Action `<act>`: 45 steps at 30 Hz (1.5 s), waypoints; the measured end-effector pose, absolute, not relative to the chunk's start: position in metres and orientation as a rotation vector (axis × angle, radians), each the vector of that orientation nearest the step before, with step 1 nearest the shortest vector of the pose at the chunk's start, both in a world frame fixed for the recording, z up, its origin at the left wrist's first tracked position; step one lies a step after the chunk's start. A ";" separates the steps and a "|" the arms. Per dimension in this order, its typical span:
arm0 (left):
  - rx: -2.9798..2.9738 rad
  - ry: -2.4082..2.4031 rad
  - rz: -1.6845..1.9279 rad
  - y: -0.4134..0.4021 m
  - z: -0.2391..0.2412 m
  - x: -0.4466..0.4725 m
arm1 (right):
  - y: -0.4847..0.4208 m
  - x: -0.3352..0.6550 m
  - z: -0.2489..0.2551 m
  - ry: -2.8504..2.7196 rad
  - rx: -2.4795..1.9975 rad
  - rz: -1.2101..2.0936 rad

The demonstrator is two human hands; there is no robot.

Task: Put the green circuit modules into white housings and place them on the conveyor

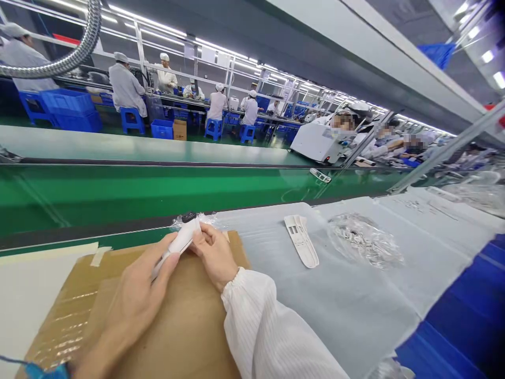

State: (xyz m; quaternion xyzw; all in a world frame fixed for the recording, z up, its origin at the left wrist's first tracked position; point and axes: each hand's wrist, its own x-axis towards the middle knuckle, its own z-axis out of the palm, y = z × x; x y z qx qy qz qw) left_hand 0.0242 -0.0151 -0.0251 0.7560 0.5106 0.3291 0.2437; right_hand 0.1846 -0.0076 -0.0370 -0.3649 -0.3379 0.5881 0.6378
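Observation:
A slim white plastic housing [182, 238] with a dark end is held up between both hands over a taped brown cardboard sheet [185, 316]. My left hand [144, 281] is closed round its lower part, thumb along the near side. At the upper end, my right hand [215, 252] pinches the housing with thumb and fingers. Behind the dark end lies some crumpled clear plastic [207, 217]. To the right, white housing shells [302, 241] rest on the pale sheet covering the bench [276, 295].
A clear bag of small parts [365, 239] lies right of the shells. Beyond the bench runs a green conveyor belt [158, 189] carrying a white part [320, 175]. A white machine [317, 142] stands across it. Blue bins [453, 337] sit at lower right. Several co-workers sit farther off.

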 end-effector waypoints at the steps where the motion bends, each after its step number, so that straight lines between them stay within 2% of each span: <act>1: 2.140 1.354 0.920 -0.017 -0.028 0.026 | -0.009 0.182 -0.033 -0.687 -0.796 1.391; 6: 2.443 1.276 0.886 -0.024 -0.057 0.033 | -0.009 0.177 -0.024 -0.253 -0.672 1.564; 11: 2.649 1.229 0.958 -0.033 -0.074 0.039 | -0.013 0.185 -0.020 -0.208 -0.663 1.588; 14: 2.634 1.252 0.928 -0.028 -0.068 0.034 | -0.015 0.187 -0.017 -0.282 -0.648 1.609; 18: 2.486 1.620 0.816 -0.013 -0.043 0.020 | -0.017 0.179 -0.014 -0.609 -0.570 1.710; 19: 2.453 1.675 0.880 -0.012 -0.035 0.018 | -0.018 0.175 -0.013 -0.648 -0.550 1.709; 21: 2.422 1.579 1.033 -0.014 -0.023 0.019 | -0.022 0.168 -0.013 -0.637 -0.554 1.700; 26: 2.399 1.538 1.004 -0.026 -0.014 0.031 | -0.028 0.156 -0.019 -0.542 -0.521 1.802; 32: 2.528 1.474 1.181 -0.032 -0.015 0.038 | -0.031 0.155 -0.021 -0.451 -0.537 1.818; 36: 2.486 1.388 1.099 -0.024 -0.025 0.036 | -0.025 0.164 -0.023 -0.437 -0.619 1.788; 40: 2.232 1.385 0.947 -0.016 -0.026 0.026 | -0.016 0.175 -0.020 -0.398 -0.587 1.716; 45: 1.305 1.234 0.806 -0.010 -0.013 0.021 | -0.011 0.182 -0.021 -0.446 -0.623 1.701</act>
